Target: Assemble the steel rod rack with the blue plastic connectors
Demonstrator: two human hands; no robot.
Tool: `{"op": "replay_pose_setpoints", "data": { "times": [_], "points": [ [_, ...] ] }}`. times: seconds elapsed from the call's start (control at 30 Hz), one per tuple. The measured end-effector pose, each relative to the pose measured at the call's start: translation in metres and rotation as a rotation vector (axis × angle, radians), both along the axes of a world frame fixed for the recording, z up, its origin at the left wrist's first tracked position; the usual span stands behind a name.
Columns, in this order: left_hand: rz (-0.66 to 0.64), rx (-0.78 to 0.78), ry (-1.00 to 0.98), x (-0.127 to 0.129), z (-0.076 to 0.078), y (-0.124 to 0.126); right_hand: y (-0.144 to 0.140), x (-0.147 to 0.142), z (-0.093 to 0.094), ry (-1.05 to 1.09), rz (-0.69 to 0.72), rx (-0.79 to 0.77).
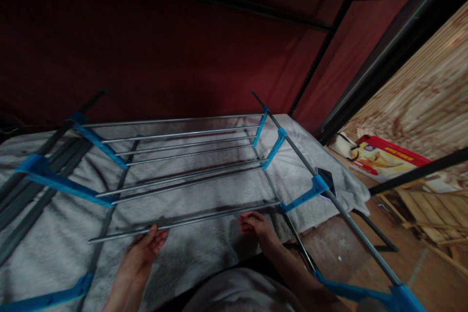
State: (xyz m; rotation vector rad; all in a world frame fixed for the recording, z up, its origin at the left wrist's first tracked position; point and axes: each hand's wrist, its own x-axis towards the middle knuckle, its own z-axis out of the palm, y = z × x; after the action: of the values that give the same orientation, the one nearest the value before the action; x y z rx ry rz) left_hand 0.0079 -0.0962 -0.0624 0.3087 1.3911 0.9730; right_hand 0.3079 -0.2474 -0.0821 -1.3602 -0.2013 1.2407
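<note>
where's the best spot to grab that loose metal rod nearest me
Probably at both ends of the loose rod, from the near side, as the left hand and right hand do now. It is long, thin and lies nearly level on the grey towel, so two spread grips keep it from tipping.

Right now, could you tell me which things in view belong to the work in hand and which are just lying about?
In hand: left hand and right hand on the loose metal rod; blue-jointed rack.

Lying about: red printed bag; wooden slats; grey towel.
</note>
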Motion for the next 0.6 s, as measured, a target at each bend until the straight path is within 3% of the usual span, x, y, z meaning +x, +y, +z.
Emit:
{"op": "replay_pose_setpoints", "data": {
  "times": [0.1, 0.23, 0.47, 0.6],
  "points": [
    [0.003, -0.005, -0.004, -0.003, 0.0, -0.004, -0.005, -0.004, -0.003, -0.137, -0.005, 0.069],
    [0.011, -0.003, 0.028, 0.002, 0.007, -0.011, -0.013, -0.003, -0.007, -0.329, 0.092, 0.077],
    [0.024, -0.041, 0.006, 0.005, 0.019, -0.017, -0.026, -0.001, 0.001, -1.107, 0.205, 0.117],
    [0.003, 0.003, 0.04, 0.002, 0.017, -0.02, -0.028, 0.0, 0.01, -1.587, 0.326, 0.106]
  ]
}}
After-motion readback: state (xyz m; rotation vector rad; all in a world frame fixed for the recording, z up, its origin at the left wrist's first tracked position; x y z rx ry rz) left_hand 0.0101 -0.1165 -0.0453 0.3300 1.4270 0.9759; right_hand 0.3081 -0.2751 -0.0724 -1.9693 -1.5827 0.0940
